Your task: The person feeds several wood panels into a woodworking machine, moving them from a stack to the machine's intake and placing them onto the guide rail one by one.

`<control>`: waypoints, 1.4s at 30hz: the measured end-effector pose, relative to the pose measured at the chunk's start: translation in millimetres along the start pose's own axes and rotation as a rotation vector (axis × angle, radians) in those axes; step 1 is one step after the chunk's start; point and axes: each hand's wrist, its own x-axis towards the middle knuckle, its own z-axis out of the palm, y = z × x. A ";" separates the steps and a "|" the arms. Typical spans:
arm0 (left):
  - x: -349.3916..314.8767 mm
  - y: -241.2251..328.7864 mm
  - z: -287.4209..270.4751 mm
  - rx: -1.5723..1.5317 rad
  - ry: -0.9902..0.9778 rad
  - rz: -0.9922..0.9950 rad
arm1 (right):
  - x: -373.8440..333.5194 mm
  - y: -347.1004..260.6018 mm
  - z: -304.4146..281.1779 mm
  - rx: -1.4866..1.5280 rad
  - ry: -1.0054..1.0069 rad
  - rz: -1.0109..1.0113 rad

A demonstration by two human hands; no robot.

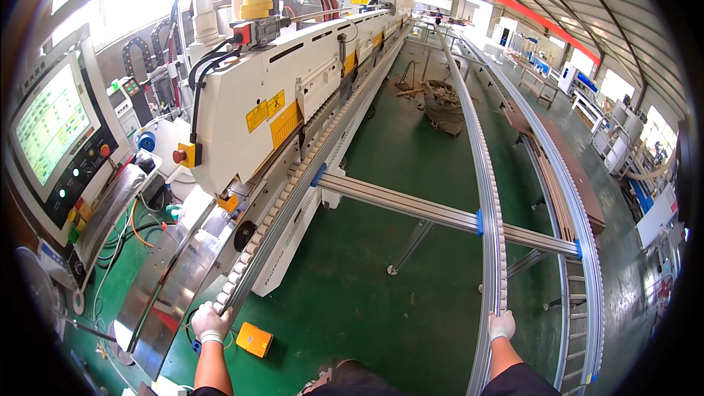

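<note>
My left hand [211, 320], in a white glove, is closed on the edge of a roller rail [295, 194] that runs along the long white machine [253, 95]. My right hand [502, 325], gloved the same way, grips a second roller rail [484, 169] further right; some of its fingers are hidden behind the hand. Small white rollers line the tops of both rails. An aluminium crossbar [403, 200] joins them ahead of me, with blue brackets at the joints. No loose workpiece shows in either hand.
A control panel with a lit screen [55, 126] stands at left, near hoses and cables. A yellow box [254, 339] lies on the green floor by my left hand. Beyond the crossbar sits a sack of scraps [443, 106]. Brown boards [568, 154] lie by a third rail [563, 176].
</note>
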 end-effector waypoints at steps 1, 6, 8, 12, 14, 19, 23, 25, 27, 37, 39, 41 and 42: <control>0.0 1.0 -1.3 -0.004 -0.002 -0.001 | 2.1 3.0 2.7 -0.004 0.008 -0.004; 0.2 1.0 -1.1 -0.007 -0.006 0.003 | 5.8 7.6 7.3 -0.003 0.016 -0.007; -0.6 -1.1 -2.1 -0.005 -0.006 -0.002 | 1.1 0.7 2.2 -0.002 -0.001 -0.006; 0.1 0.5 -1.6 -0.009 -0.006 0.001 | 3.7 3.9 3.6 -0.006 0.005 0.006; -0.2 -0.3 -1.3 -0.008 -0.001 0.002 | 3.8 3.1 3.8 -0.002 -0.006 0.013; 0.4 0.3 -0.1 -0.010 0.002 0.007 | 8.1 9.6 10.0 -0.002 0.008 0.001; 0.4 1.7 -0.4 -0.009 0.002 0.000 | 8.0 10.1 10.1 -0.004 0.006 -0.001; 0.2 0.9 -1.0 -0.008 0.002 -0.003 | 3.8 4.9 5.4 -0.007 0.001 0.000; 0.1 0.3 -1.0 -0.013 0.000 -0.002 | 2.3 3.1 2.7 -0.004 -0.003 0.001; 1.0 -0.3 0.9 -0.015 -0.003 0.000 | 3.7 5.5 4.2 0.001 0.008 0.009; 0.6 0.0 0.3 -0.016 -0.002 0.001 | 3.1 4.5 3.3 0.005 0.004 0.011; 0.3 -0.7 0.0 -0.018 0.002 0.003 | 1.4 2.3 0.5 0.007 -0.005 0.013; 0.2 -1.5 0.2 -0.020 0.005 0.006 | -0.1 0.1 -1.3 0.007 -0.005 0.013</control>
